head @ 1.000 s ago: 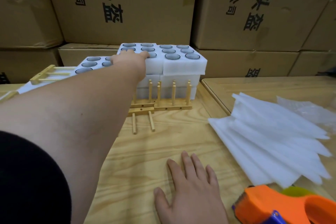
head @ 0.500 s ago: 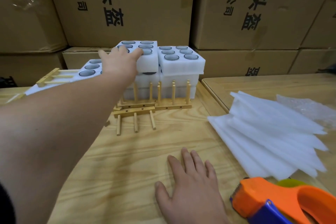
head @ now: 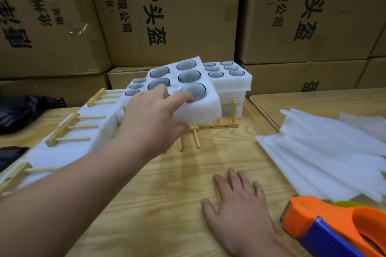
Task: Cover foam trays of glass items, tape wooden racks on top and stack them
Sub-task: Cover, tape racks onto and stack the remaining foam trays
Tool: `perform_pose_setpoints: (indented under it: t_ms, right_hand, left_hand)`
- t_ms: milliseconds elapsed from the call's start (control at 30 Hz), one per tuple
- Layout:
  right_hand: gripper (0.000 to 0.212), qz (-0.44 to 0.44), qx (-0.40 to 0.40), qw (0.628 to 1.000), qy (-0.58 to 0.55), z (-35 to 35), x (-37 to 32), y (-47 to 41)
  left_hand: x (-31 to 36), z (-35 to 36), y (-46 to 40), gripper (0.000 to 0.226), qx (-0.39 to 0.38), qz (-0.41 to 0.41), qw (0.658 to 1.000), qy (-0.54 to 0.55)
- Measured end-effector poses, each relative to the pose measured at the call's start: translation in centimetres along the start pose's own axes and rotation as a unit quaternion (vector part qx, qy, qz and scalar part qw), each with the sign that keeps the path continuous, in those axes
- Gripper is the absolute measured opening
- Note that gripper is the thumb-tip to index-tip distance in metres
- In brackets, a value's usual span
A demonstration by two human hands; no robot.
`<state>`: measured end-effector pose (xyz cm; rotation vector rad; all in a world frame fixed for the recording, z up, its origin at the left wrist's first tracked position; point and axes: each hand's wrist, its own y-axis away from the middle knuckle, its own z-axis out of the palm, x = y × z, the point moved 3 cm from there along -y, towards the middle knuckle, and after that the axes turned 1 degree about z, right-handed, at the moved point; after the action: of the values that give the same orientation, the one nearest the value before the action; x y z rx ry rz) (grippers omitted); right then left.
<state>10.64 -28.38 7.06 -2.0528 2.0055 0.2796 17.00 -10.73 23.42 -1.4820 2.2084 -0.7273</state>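
Note:
My left hand (head: 155, 120) grips a white foam tray (head: 198, 108) of round glass items by its near left corner and holds it tilted in the air, above a wooden rack (head: 211, 127) lying on the table. Behind it, another foam tray (head: 231, 81) of glass items sits on a stack of white foam. A third tray (head: 133, 87) shows at the left. Two finished packs with wooden racks taped on top (head: 69, 129) lie along the left. My right hand (head: 238, 208) rests flat on the table, palm down, holding nothing.
A pile of thin white foam sheets (head: 321, 152) lies at the right. An orange and blue tape dispenser (head: 336, 227) sits at the bottom right. Cardboard boxes (head: 167, 12) wall off the back. A dark bag (head: 18, 110) lies at far left.
My left hand has lifted the foam tray off the stack and drawn it toward me, tilting it. My right hand has stayed flat on the table.

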Motion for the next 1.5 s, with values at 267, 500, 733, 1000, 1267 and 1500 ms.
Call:
perform_pose_setpoints:
  t_ms: [267, 500, 733, 1000, 1267, 1500]
  right_hand:
    - [0.08, -0.004, -0.005, 1.0, 0.015, -0.2, 0.0, 0.2]
    - [0.058, -0.019, -0.021, 0.998, 0.049, -0.4, 0.3, 0.1]
    - [0.057, -0.011, -0.019, 0.999, 0.033, -0.3, 0.2, 0.1]
    - [0.04, 0.028, 0.038, 0.996, -0.079, -0.4, 0.9, -0.4]
    - [0.038, 0.025, 0.024, 0.995, -0.091, -0.6, 0.6, -0.1]
    - [0.027, 0.028, 0.02, 0.996, -0.076, -0.7, 0.6, -0.1]
  left_hand:
    - [3.6, -3.1, 11.6, 0.055, -0.023, 0.001, 0.998, 0.066]
    - [4.5, -2.2, 17.3, 0.058, -0.073, 0.013, 0.995, 0.061]
    - [4.4, -1.4, 18.4, 0.078, -0.132, 0.04, 0.99, 0.026]
    - [3.4, -2.1, 17.6, 0.051, -0.116, 0.032, 0.989, 0.091]
    - [4.1, 3.8, 13.1, 0.069, -0.33, -0.049, 0.938, 0.09]
    - [3.7, 5.6, 12.5, 0.068, -0.396, -0.052, 0.914, 0.068]
